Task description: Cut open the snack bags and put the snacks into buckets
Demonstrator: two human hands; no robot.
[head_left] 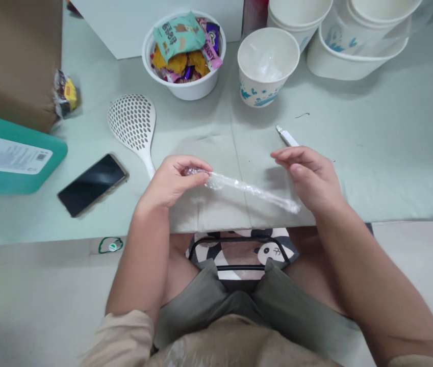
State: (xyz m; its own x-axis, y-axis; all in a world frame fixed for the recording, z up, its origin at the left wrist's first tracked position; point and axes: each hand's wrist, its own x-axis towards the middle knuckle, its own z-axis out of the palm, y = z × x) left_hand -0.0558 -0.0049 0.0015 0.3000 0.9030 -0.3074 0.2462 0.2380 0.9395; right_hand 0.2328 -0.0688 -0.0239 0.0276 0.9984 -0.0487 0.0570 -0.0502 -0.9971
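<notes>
A long, twisted strip of clear plastic film [249, 188] stretches above the front of the table. My left hand [176, 178] pinches its left end between thumb and fingers. The strip's free end points down toward my right hand [311, 176], which is apart from it. That hand has its fingers stretched forward and the thumb beneath, with nothing visible in them. Just beyond its fingertips lies a small white tool with a metal tip [285, 135], partly hidden. A white slotted skimmer [134, 122] lies beyond my left hand, its handle end covered by the hand.
Farther back stand a white bowl [193, 92] of wrapped snacks, a paper cup [265, 84] with crumpled clear plastic inside, and more stacked cups [300, 18]. To the left are a black phone [93, 184], a green container [48, 163], a wrapped snack [65, 94] and a brown box [13, 61].
</notes>
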